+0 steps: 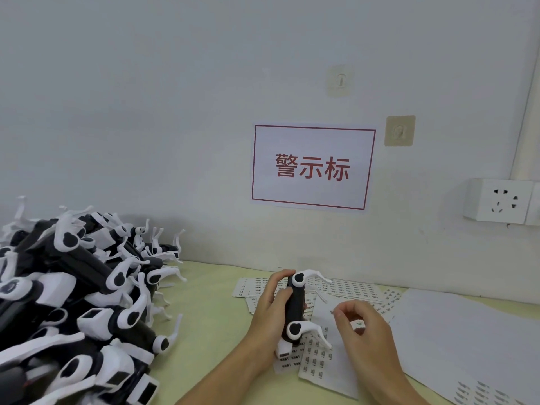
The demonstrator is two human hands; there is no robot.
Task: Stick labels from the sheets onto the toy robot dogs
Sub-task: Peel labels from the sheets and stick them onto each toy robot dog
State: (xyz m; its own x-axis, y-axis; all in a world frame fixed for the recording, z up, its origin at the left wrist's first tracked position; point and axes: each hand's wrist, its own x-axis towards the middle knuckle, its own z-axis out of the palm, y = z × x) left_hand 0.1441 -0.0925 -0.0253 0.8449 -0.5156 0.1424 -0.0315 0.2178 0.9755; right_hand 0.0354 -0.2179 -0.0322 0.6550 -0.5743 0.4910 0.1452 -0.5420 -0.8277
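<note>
From the head camera, the left hand (270, 309) wraps its fingers and thumb round a black-and-white toy robot dog (294, 312), holding it on its side just above the label sheets (344, 287), white legs sticking out to the right. Just right of that dog, the right hand (361, 328) has its fingers curled in with thumb and forefinger brought together; something small and pale shows at the fingertips, but whether it is a label cannot be told. Under and beyond the dog the label sheets lie fanned over one another on the pale green table (210, 311), rows of tiny printed stickers on them. Further right of the dog lie larger white sheets (467, 331). Well to the left of the dog sits a big tumbled heap of robot dogs (79, 302). On the wall above the dog hangs a red-bordered sign (312, 168), with a wall socket (499, 201) off to its right.
</note>
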